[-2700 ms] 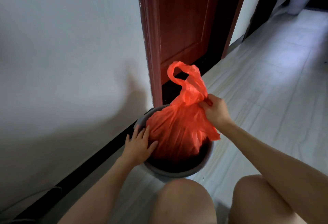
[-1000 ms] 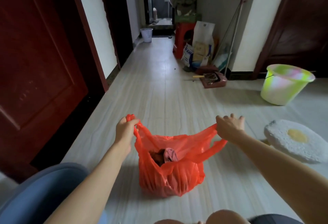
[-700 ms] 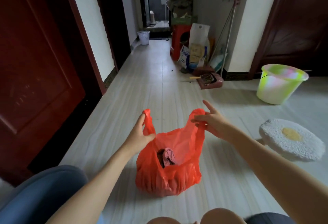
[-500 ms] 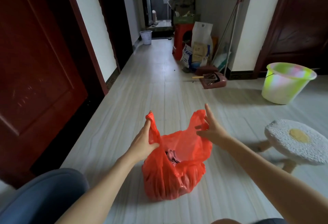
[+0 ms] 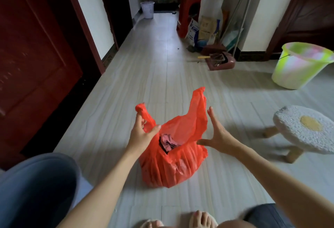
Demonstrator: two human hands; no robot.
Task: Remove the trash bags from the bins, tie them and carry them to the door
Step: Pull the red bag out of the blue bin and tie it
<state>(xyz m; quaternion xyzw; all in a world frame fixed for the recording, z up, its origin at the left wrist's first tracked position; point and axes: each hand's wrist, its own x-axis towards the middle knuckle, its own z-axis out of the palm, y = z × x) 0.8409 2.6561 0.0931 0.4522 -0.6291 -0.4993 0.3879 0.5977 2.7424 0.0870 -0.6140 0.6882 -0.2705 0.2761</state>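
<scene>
I count one orange trash bag (image 5: 173, 166), open-mouthed on the floor, and two hands: left hand (image 5: 141, 136), right hand (image 5: 217, 135). One grey bin (image 5: 34, 189) at lower left. One white mesh wastebasket (image 5: 147, 9) down the corridor. One green bucket (image 5: 300, 65). One egg-patterned stool (image 5: 307, 130). One red dustpan (image 5: 221, 62). Two dark red doors in view (image 5: 36, 50) (image 5: 307, 14).

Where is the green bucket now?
In the head view, the green bucket stands on the floor at the far right, beyond the white stool and right of the dustpan.
</scene>
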